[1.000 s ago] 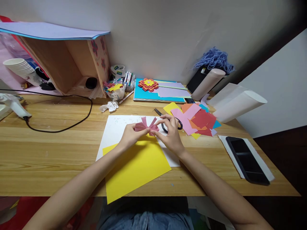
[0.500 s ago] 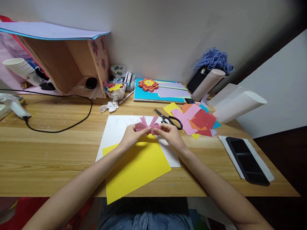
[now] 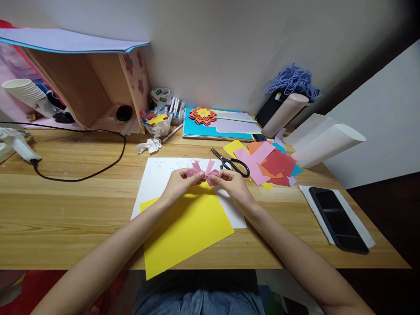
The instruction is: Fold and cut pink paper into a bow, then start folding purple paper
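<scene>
A small folded pink paper piece (image 3: 202, 171), fanned like a bow, is pinched between both hands just above the desk. My left hand (image 3: 179, 185) grips its left side with closed fingers. My right hand (image 3: 231, 183) grips its right side the same way. Under the hands lie a white sheet (image 3: 156, 177) and a large yellow sheet (image 3: 187, 229) that reaches over the desk's front edge. Black scissors (image 3: 231, 163) lie just behind my right hand.
A heap of coloured paper squares (image 3: 267, 162) sits right of the scissors. A black phone (image 3: 337, 218) lies on white paper at right. A blue pad with a paper flower (image 3: 202, 115), a cup of scraps (image 3: 158, 123), a glue gun (image 3: 18, 146) and its cable (image 3: 98, 170) fill the back and left.
My right hand has drawn in from a flat, spread pose over the scissors to a pinch on the pink piece. The folded piece has been squeezed narrower between both hands.
</scene>
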Available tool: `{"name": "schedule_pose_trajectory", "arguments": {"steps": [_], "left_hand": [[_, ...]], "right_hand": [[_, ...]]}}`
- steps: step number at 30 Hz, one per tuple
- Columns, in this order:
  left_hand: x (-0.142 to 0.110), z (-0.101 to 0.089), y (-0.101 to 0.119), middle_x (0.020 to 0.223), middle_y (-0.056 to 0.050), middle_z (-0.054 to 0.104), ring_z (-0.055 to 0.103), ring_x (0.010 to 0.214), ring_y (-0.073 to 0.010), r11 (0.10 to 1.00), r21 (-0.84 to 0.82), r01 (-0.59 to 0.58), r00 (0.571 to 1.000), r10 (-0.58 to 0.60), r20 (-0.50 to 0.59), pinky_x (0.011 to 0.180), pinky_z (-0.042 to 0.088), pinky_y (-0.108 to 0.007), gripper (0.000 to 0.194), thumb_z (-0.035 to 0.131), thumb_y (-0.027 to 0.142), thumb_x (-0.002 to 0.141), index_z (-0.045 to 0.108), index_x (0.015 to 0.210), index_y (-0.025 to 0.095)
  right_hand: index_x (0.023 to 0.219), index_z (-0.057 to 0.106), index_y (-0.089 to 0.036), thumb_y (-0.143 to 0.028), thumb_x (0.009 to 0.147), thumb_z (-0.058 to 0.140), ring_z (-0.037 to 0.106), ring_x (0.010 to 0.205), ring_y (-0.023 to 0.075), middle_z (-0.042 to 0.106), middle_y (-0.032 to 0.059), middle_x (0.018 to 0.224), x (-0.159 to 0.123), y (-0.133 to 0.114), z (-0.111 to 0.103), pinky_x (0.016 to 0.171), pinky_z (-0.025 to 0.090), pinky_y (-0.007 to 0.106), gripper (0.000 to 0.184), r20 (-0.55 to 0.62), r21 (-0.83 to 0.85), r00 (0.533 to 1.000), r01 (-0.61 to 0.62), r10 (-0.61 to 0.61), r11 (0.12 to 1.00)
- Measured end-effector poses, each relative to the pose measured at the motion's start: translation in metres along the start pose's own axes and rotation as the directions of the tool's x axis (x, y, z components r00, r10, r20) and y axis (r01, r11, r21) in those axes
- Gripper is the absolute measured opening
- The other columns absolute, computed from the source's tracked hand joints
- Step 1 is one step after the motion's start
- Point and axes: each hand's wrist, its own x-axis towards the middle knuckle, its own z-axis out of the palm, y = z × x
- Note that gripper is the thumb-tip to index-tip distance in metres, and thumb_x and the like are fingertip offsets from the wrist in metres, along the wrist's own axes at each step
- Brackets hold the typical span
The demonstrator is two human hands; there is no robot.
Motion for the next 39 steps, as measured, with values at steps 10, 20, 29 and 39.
{"name": "schedule_pose_trajectory", "arguments": {"steps": [10,20,29,39], "left_hand": [[0.001,-0.001,0.000,0.075,-0.007,0.069,0.061,0.072,-0.0180,0.998,0.064,-0.017,0.999,0.020,-0.033,0.070,0.045,-0.028,0.034,0.070,0.046,0.060,0.070,0.073,0.015],[-0.001,-0.001,0.002,0.071,-0.005,0.067,0.058,0.068,-0.0153,0.997,0.066,-0.031,0.999,0.033,-0.036,0.065,0.042,-0.025,0.031,0.070,0.044,0.061,0.068,0.073,0.015],[-0.002,0.000,0.001,0.069,-0.002,0.063,0.054,0.062,-0.0123,0.996,0.087,-0.030,0.999,0.033,-0.026,0.057,0.039,-0.022,0.037,0.071,0.042,0.061,0.066,0.084,0.014],[0.000,0.000,0.000,0.067,0.000,0.061,0.052,0.061,-0.0104,0.996,0.089,-0.006,1.000,0.006,-0.007,0.058,0.038,-0.020,0.039,0.072,0.041,0.060,0.064,0.087,0.013]], "right_hand": [[0.069,0.066,-0.018,-0.039,0.064,0.070,0.062,0.075,0.0181,0.067,0.0040,0.074,0.002,0.005,0.002,0.074,0.046,0.033,0.022,-0.028,0.041,0.999,-0.024,0.026,0.999],[0.080,0.067,-0.019,-0.037,0.068,0.068,0.061,0.079,0.0175,0.068,0.0035,0.082,0.000,0.006,0.003,0.077,0.046,0.032,0.021,0.061,0.097,0.998,-0.009,0.003,0.995],[0.069,0.064,-0.017,-0.037,0.068,0.069,0.057,0.066,0.0140,0.062,0.0009,0.068,0.001,0.010,0.001,0.066,0.043,0.027,0.021,0.057,0.073,0.998,-0.027,0.023,0.997],[0.066,0.062,-0.015,-0.036,0.069,0.068,0.055,0.063,0.0129,0.062,0.0014,0.066,-0.001,0.006,0.002,0.065,0.041,0.026,0.022,0.056,0.036,0.998,-0.023,0.021,0.999]]}}
